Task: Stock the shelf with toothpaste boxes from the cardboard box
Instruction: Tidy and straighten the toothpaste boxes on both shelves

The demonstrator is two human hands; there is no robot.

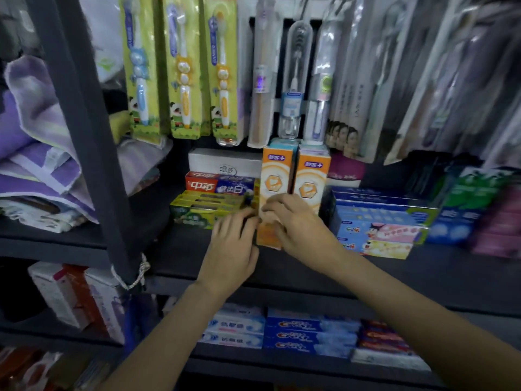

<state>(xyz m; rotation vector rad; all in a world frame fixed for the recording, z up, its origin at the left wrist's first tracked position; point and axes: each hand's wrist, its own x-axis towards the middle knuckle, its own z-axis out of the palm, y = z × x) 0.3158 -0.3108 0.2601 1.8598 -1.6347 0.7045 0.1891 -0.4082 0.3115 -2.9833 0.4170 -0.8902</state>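
Orange toothpaste box [275,182] stands on shelf [282,266], gripped by left hand [231,249] and right hand [298,227].

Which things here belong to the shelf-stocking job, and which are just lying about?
Job:
- upright orange toothpaste box, held by left hand and right hand
- second upright orange toothpaste box beside it
- dark shelf board

Lying about:
- yellow-carded children's toothbrushes
- folded purple towels
- blue toothpaste boxes below

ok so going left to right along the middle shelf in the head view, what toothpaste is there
green boxes lying flat → upright orange box that both hands hold, left hand, right hand → second upright orange box → blue cartoon boxes
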